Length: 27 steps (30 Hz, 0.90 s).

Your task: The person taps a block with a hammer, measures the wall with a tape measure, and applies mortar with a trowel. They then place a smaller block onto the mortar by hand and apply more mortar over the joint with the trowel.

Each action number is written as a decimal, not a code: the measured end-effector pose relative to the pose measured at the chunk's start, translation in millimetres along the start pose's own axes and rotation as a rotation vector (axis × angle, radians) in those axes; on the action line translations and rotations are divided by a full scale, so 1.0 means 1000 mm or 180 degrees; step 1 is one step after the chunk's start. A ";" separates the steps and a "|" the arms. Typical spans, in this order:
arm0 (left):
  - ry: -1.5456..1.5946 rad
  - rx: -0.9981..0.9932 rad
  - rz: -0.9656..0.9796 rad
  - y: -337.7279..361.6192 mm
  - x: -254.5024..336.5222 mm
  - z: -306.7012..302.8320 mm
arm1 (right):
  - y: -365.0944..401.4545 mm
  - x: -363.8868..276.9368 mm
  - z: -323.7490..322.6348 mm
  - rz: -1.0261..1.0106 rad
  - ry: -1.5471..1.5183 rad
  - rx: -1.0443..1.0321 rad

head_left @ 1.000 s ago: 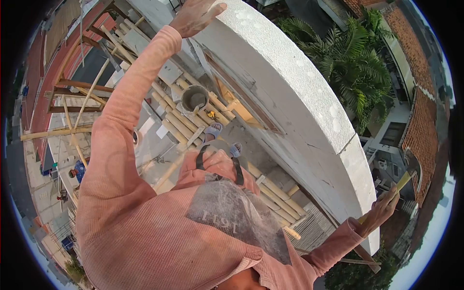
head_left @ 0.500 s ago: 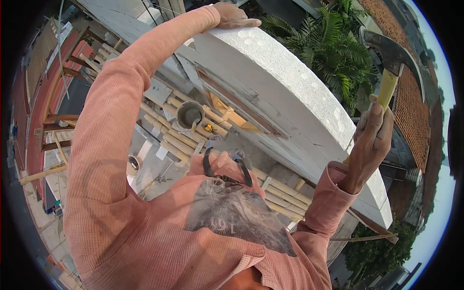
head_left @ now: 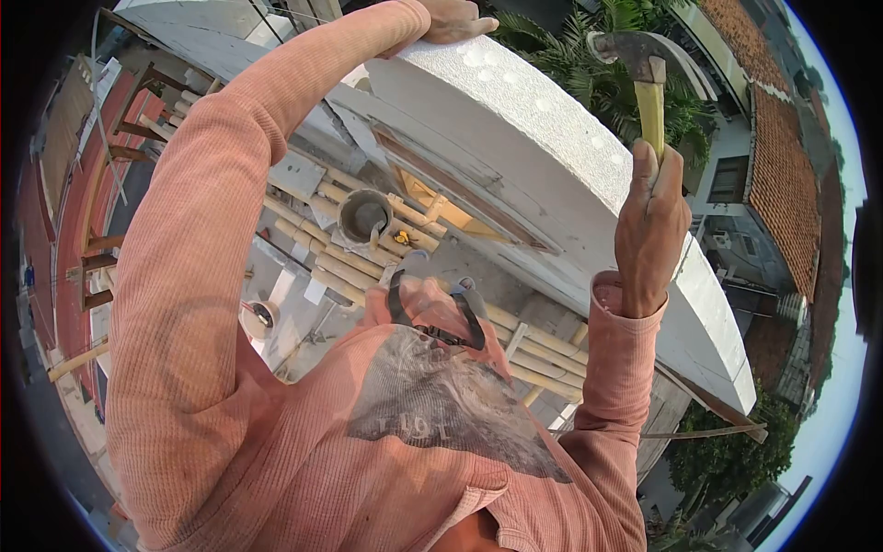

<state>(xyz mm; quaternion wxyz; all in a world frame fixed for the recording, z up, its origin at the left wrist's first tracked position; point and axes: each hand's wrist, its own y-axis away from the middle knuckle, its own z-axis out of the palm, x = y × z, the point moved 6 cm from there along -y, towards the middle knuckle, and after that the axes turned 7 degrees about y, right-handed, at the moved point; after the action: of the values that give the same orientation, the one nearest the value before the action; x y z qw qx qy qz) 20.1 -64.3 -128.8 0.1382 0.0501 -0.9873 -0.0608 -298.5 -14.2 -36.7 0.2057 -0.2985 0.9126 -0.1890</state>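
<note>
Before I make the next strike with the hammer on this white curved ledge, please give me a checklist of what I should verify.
1. Right hand closed around the steel claw hammer with yellow handle: ok.
2. Left hand resting on the white rough curved concrete ledge, apart from the hammer head: ok.
3. Blue-grey sandals on the bamboo pole platform: ok.
4. Round grey bucket upright near the feet: ok.
5. Striking spot on the ledge: cannot tell.

white speckled ledge [head_left: 552,120] | yellow-handled hammer [head_left: 649,101] | pink ribbed sleeve [head_left: 202,230]
</note>
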 end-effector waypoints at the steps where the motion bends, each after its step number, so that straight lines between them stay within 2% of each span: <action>1: -0.0005 0.0005 0.0006 -0.002 0.000 -0.001 | 0.001 -0.003 0.000 0.0056 -0.0081 0.0034; 4: 0.0003 -0.0002 0.0050 -0.005 0.000 0.002 | 0.020 0.017 0.050 -0.0437 0.0516 -0.0903; 5: -0.0008 -0.0009 0.0075 -0.005 0.002 0.001 | 0.023 0.025 0.062 -0.0231 0.0230 -0.1129; 8: 0.0022 0.0019 0.0058 -0.005 -0.003 -0.001 | 0.026 0.032 0.059 -0.0140 0.0216 -0.1221; 10: 0.0023 0.0024 0.0084 -0.007 -0.002 0.002 | 0.020 0.029 0.052 -0.0134 0.0226 -0.1252; 12: 0.0030 0.0036 0.0087 -0.008 -0.002 0.003 | 0.012 0.028 0.042 -0.0195 0.0154 -0.1002; 14: 0.0072 0.0031 0.0076 -0.007 -0.003 0.005 | 0.005 0.028 0.030 0.0246 0.0021 -0.0747; 16: 0.0087 0.0040 0.0073 -0.008 -0.003 0.007 | 0.007 0.021 0.022 0.0358 -0.0050 -0.0507; 18: 0.0098 0.0031 0.0087 -0.009 -0.004 0.008 | 0.024 0.027 0.055 -0.0379 0.0393 -0.0947; 20: 0.0086 0.0046 0.0093 -0.007 -0.002 0.010 | 0.022 0.027 0.060 -0.0824 0.0290 -0.0733; 22: 0.0089 0.0015 0.0080 -0.008 -0.003 0.012 | 0.012 0.026 0.049 -0.0357 0.0221 -0.1207; 23: 0.0081 0.0009 0.0084 -0.010 -0.003 0.012 | 0.008 0.023 0.043 -0.0372 0.0303 -0.1229; 26: 0.0111 0.0021 0.0084 -0.012 -0.005 0.014 | 0.004 0.018 0.025 0.0125 0.0211 -0.0933; 27: 0.0111 0.0020 0.0079 -0.014 -0.008 0.015 | 0.006 0.017 0.025 0.0070 0.0022 -0.0682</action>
<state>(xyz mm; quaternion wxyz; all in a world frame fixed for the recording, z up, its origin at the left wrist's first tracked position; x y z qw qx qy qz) 24.4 -75.4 -146.9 0.1559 0.0394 -0.9854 -0.0552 -301.7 -25.4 -65.0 0.1714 -0.3080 0.9316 -0.0891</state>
